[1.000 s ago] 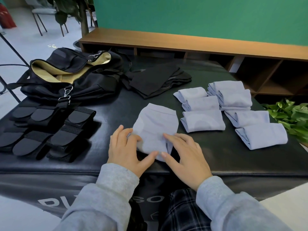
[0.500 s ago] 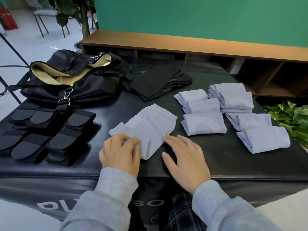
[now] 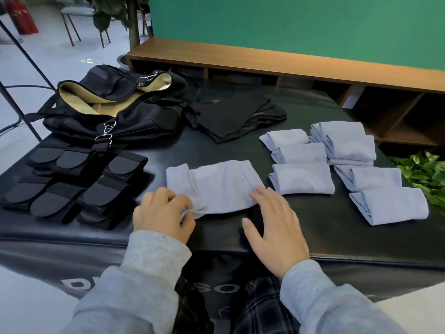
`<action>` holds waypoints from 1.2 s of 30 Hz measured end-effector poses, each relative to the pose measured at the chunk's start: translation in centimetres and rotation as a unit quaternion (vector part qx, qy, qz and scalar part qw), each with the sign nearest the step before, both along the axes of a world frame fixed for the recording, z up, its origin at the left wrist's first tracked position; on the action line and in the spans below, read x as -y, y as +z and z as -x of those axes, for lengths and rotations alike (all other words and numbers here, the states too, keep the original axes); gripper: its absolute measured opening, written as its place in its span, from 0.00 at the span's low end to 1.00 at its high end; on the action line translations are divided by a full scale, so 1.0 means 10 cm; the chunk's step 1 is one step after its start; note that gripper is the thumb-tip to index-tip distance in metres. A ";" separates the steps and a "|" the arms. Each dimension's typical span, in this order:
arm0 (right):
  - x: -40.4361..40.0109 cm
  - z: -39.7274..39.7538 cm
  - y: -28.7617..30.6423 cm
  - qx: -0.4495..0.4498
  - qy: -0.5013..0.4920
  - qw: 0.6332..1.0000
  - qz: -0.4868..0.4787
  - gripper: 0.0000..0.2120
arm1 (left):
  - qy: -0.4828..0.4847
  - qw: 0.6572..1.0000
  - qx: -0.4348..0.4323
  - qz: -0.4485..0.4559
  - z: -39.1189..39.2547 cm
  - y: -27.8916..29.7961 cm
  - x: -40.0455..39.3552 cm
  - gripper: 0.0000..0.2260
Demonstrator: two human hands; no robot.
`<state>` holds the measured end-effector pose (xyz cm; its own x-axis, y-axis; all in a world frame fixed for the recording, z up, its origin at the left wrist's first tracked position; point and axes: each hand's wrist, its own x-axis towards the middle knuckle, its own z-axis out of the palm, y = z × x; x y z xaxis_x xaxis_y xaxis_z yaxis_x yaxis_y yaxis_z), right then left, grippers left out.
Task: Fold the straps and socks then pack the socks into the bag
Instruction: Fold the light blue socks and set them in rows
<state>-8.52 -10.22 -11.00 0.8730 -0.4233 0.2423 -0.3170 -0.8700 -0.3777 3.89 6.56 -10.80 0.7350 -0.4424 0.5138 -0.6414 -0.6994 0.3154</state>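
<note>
A pale blue sock (image 3: 216, 186) lies flat across the black padded table (image 3: 313, 225), in front of me. My left hand (image 3: 163, 213) pinches the sock's near left corner. My right hand (image 3: 274, 225) lies flat, its fingertips pressing the sock's right end. To the right sit several folded pale blue socks (image 3: 303, 178) in two columns. An open black bag (image 3: 113, 109) with tan lining sits at the back left. Folded black straps (image 3: 72, 182) lie in rows at the left.
A stack of black cloth (image 3: 238, 119) lies behind the sock. A green plant (image 3: 426, 174) stands off the table's right edge. A wooden shelf unit (image 3: 313, 66) and green wall run behind. Chair legs and a dark stand are at the far left.
The sock has been turned from lengthwise to lying crosswise and spread wider. My left hand has closed on its left corner; my right hand shifted to its right end.
</note>
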 end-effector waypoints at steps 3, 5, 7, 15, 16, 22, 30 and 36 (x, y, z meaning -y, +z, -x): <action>0.01 0.00 -0.02 0.011 -0.002 1.000 -0.008 0.30 | -0.025 0.999 -0.021 0.000 -0.04 -0.02 -0.08 0.16; 0.02 0.00 -0.03 0.022 0.003 1.000 -0.001 0.28 | -0.048 0.998 -0.043 0.023 -0.06 -0.04 -0.10 0.13; 0.02 0.01 -0.05 0.038 0.012 0.999 0.005 0.24 | -0.081 0.994 -0.049 0.046 -0.11 -0.08 -0.11 0.12; 0.05 0.10 -0.09 0.125 0.060 0.990 -0.030 0.13 | -0.064 0.965 -0.236 0.097 -0.11 0.06 0.06 0.13; 0.06 0.11 -0.09 0.133 0.065 0.988 -0.038 0.12 | -0.077 0.959 -0.255 0.100 -0.12 0.09 0.07 0.19; 0.09 0.11 -0.08 0.146 0.075 0.982 -0.096 0.13 | -0.133 0.979 -0.152 -0.022 -0.30 0.06 0.23 0.19; 0.03 0.04 -0.08 0.009 0.076 0.996 0.045 0.19 | -0.106 0.989 -0.061 -0.087 -0.43 0.15 0.44 0.06; 0.02 0.03 -0.08 0.008 0.064 0.996 0.059 0.19 | -0.172 0.983 -0.068 -0.023 -0.42 0.14 0.34 0.06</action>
